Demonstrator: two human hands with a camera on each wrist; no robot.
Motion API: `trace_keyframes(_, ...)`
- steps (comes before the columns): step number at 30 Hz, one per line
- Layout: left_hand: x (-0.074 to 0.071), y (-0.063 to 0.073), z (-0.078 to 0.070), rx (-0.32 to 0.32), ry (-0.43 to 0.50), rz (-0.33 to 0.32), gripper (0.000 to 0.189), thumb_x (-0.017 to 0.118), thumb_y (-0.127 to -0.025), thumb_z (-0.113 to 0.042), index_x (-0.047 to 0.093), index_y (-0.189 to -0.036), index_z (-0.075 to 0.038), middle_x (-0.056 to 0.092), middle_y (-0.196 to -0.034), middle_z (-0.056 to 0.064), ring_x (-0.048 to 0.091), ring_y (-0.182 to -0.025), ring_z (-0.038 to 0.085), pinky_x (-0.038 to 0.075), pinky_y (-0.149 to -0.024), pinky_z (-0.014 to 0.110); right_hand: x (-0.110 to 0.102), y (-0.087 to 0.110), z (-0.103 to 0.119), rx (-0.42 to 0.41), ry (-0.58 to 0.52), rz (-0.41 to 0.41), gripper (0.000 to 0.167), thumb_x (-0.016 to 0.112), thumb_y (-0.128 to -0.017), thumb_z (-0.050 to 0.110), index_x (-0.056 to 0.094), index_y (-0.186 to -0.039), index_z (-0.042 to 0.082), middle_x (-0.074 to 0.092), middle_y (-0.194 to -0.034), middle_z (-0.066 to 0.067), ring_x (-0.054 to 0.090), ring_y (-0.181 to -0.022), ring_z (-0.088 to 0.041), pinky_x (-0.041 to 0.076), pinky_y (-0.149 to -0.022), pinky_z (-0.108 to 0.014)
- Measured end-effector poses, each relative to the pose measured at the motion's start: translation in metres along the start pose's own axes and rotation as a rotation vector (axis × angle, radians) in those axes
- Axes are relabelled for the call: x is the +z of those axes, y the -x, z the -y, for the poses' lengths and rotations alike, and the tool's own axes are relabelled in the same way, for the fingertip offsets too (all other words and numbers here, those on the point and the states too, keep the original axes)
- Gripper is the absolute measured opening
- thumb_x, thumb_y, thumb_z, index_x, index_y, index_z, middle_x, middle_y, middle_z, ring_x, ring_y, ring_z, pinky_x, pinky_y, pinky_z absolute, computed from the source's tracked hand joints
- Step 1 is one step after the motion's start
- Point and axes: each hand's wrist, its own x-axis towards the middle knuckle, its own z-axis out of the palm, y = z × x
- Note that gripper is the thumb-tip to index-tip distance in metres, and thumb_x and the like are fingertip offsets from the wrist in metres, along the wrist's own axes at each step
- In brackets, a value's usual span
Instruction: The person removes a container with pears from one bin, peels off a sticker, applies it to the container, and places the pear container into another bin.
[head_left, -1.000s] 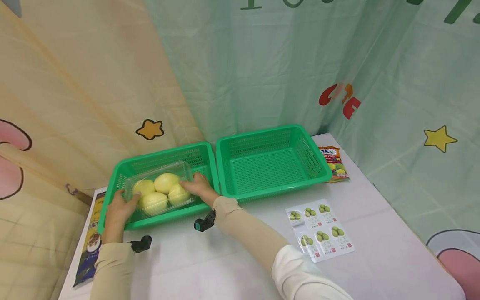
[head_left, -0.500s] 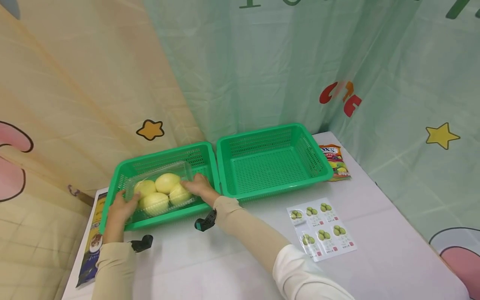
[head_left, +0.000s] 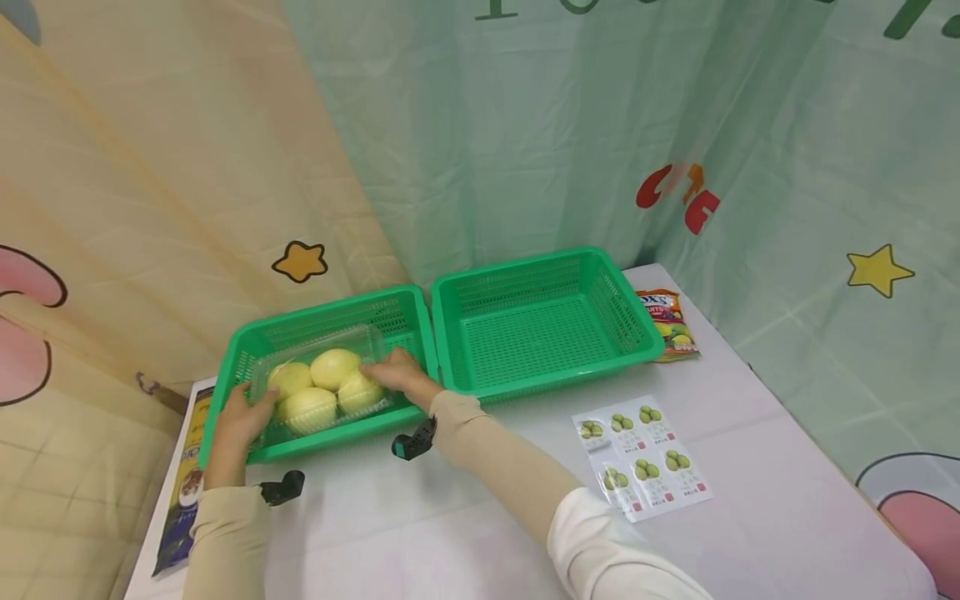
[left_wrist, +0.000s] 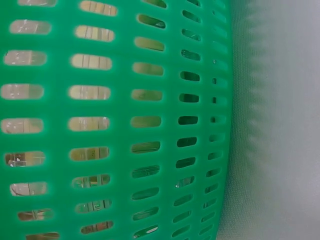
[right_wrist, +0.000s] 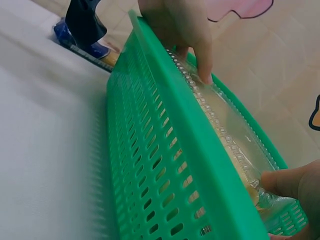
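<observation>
A clear plastic clamshell box (head_left: 322, 337) with several pale yellow, rounded fruits (head_left: 311, 408) lies inside the left green basket (head_left: 341, 300). My left hand (head_left: 238, 421) grips the box's left end, thumb on top, and my right hand (head_left: 401, 373) holds its right end the same way. In the right wrist view the thumb of my right hand (right_wrist: 295, 185) presses the box's edge, while my left hand (right_wrist: 182, 27) reaches over the basket rim at the far end. Only the slotted wall of the basket (left_wrist: 120, 110) and the tabletop fill the left wrist view.
A second green basket (head_left: 536, 333) stands just right of the first. A sheet of fruit stickers (head_left: 641, 458) lies on the white table (head_left: 420, 533). A candy bag (head_left: 667, 325) sits beyond the right basket; a yellow-and-blue packet (head_left: 183, 500) lies at the left edge.
Hands and box hold almost the same place in the left basket throughout. Only a slight shift of the head view shows.
</observation>
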Motion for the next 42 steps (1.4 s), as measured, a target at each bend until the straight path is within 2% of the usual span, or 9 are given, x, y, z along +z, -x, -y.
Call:
trace_keyframes(3,0.0008,-0.0005,-0.0001,0.002,0.007,-0.006,0.081,0.026,-0.105,-0.049,0.002,-0.157,0.008,0.016,-0.155,0.043,0.020,-0.142,0.062,0.025,-0.116,0.071,-0.0026,-0.0002,0.0006,0.010,0.003,0.032,0.057,0.065,-0.097,0.033,0.033,-0.052,0.017,0.035,-0.064,0.001,0.035,-0.059,-0.016,0.033,-0.058,-0.030)
trace_keyframes(8,0.0006,-0.0009,0.0002,0.004,0.017,-0.001,0.081,0.027,-0.105,-0.049,0.001,-0.157,0.007,0.015,-0.157,0.042,0.019,-0.143,0.061,0.025,-0.116,0.071,-0.0057,-0.0010,-0.0004,0.033,0.021,0.073,0.053,0.065,-0.097,0.034,0.039,-0.055,0.015,0.039,-0.061,0.001,0.037,-0.052,-0.016,0.037,-0.057,-0.030)
trace_keyframes(14,0.0001,-0.0009,0.0001,0.005,0.033,0.003,0.081,0.027,-0.105,-0.050,0.001,-0.158,0.006,0.013,-0.158,0.041,0.016,-0.144,0.062,0.024,-0.116,0.072,-0.0072,-0.0011,-0.0018,0.025,0.025,0.075,0.031,0.066,-0.096,0.034,0.061,-0.092,0.004,0.055,-0.090,-0.007,0.048,-0.060,-0.017,0.049,-0.067,-0.035)
trace_keyframes(16,0.0001,-0.0009,0.0002,0.008,0.035,0.003,0.081,0.027,-0.105,-0.050,0.002,-0.158,0.006,0.013,-0.158,0.041,0.016,-0.144,0.062,0.024,-0.117,0.072,-0.0078,-0.0011,-0.0018,0.031,0.021,0.078,0.034,0.067,-0.096,0.034,0.062,-0.104,0.002,0.058,-0.098,-0.009,0.050,-0.064,-0.017,0.051,-0.070,-0.036)
trace_keyframes(21,0.0000,-0.0003,-0.0008,0.015,0.034,-0.001,0.080,0.028,-0.105,-0.049,0.003,-0.158,0.005,0.013,-0.158,0.040,0.016,-0.144,0.061,0.023,-0.117,0.071,-0.0089,-0.0003,-0.0007,0.041,0.022,0.080,0.037,0.068,-0.096,0.033,0.063,-0.110,-0.001,0.059,-0.104,-0.012,0.050,-0.067,-0.018,0.051,-0.072,-0.037)
trace_keyframes(26,0.0005,0.0007,-0.0023,0.017,0.048,-0.011,0.079,0.028,-0.105,-0.048,0.004,-0.159,0.005,0.015,-0.159,0.039,0.016,-0.145,0.061,0.023,-0.117,0.071,-0.0093,0.0001,0.0020,0.056,0.022,0.077,0.047,0.068,-0.095,0.032,0.057,-0.125,-0.002,0.058,-0.117,-0.014,0.052,-0.076,-0.018,0.054,-0.077,-0.037)
trace_keyframes(35,0.0008,0.0010,-0.0025,0.010,0.096,-0.018,0.078,0.029,-0.105,-0.048,0.003,-0.159,0.003,0.010,-0.161,0.038,0.014,-0.146,0.060,0.022,-0.118,0.071,-0.0105,0.0011,0.0037,0.062,0.042,0.071,0.047,0.069,-0.095,0.033,0.058,-0.124,-0.002,0.060,-0.118,-0.013,0.054,-0.081,-0.019,0.055,-0.082,-0.038)
trace_keyframes(38,0.0000,0.0013,-0.0026,0.016,0.104,-0.011,0.079,0.029,-0.105,-0.049,0.003,-0.159,0.002,0.009,-0.161,0.038,0.014,-0.146,0.060,0.022,-0.117,0.072,-0.0107,0.0017,0.0040,0.062,0.048,0.061,0.048,0.069,-0.094,0.033,0.058,-0.125,-0.002,0.060,-0.120,-0.014,0.054,-0.082,-0.018,0.053,-0.078,-0.035)
trace_keyframes(42,-0.0026,0.0014,-0.0011,0.025,0.109,-0.016,0.078,0.030,-0.106,-0.047,0.003,-0.159,0.003,0.015,-0.159,0.039,0.020,-0.144,0.059,0.025,-0.117,0.070,-0.0094,0.0019,0.0044,0.060,0.043,0.066,0.044,0.069,-0.094,0.034,0.059,-0.120,-0.001,0.059,-0.109,-0.011,0.051,-0.073,-0.018,0.048,-0.070,-0.032)
